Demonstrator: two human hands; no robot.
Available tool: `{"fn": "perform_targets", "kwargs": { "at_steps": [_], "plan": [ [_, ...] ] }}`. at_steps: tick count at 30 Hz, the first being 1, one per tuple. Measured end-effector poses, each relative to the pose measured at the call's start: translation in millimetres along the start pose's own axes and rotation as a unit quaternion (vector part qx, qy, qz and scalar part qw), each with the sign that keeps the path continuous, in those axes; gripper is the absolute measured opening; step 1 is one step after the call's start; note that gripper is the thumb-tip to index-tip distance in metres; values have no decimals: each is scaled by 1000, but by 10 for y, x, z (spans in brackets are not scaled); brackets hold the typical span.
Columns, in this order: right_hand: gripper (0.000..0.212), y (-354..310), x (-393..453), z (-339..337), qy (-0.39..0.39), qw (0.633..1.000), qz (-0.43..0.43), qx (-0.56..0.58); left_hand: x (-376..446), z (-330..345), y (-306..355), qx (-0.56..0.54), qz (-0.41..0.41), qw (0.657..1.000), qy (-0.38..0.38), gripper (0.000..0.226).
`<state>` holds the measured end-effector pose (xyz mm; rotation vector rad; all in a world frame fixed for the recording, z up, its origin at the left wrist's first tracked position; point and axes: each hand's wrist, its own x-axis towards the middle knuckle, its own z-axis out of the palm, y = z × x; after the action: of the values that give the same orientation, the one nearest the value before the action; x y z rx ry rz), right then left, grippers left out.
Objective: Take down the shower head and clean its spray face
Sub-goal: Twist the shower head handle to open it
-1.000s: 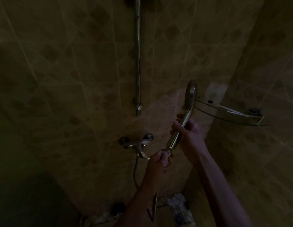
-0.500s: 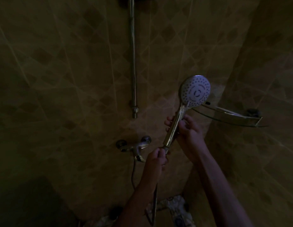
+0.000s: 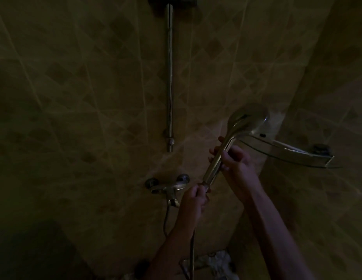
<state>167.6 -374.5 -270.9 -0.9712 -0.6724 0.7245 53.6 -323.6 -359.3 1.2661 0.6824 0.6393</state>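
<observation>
The chrome shower head point(image 3: 246, 121) is off its wall bracket and stands tilted in front of the tiled wall. Its smooth back faces me, so the spray face is hidden. My right hand point(image 3: 234, 162) grips the middle of the handle point(image 3: 215, 164). My left hand point(image 3: 194, 199) holds the bottom end of the handle, where the hose point(image 3: 192, 251) joins and hangs down.
A vertical chrome rail point(image 3: 170, 77) runs down the wall, with a dark bracket point(image 3: 172, 3) at its top. The mixer tap point(image 3: 168, 186) sits below it. A glass corner shelf point(image 3: 293, 154) juts out right behind the shower head. The room is dim.
The shower head has turned about its handle: edge-on a second ago, spray face toward me half a second ago, back toward me now. Both hands kept their hold.
</observation>
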Motion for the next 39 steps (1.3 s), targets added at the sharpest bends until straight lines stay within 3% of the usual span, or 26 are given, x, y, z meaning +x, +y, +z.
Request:
{"fn": "perform_targets", "kwargs": {
  "at_steps": [4, 9, 16, 31, 36, 39],
  "plan": [
    [28, 46, 67, 22, -11, 999, -12, 39, 36, 6, 13, -3, 0, 1000, 0, 15],
    [31, 43, 123, 39, -51, 991, 2, 122, 88, 49, -51, -24, -7, 1000, 0, 22],
    [24, 133, 202, -68, 41, 998, -30, -20, 96, 104, 8, -24, 20, 999, -30, 15],
    [19, 125, 291, -54, -7, 996, -13, 86, 175, 93, 23, -26, 4, 999, -37, 22],
    [9, 182, 316, -45, 28, 998, -47, 14, 159, 106, 25, -10, 12, 999, -42, 28],
    [15, 170, 314, -33, 23, 999, -46, 5, 190, 72, 9, 0, 13, 999, -39, 28]
  ]
}}
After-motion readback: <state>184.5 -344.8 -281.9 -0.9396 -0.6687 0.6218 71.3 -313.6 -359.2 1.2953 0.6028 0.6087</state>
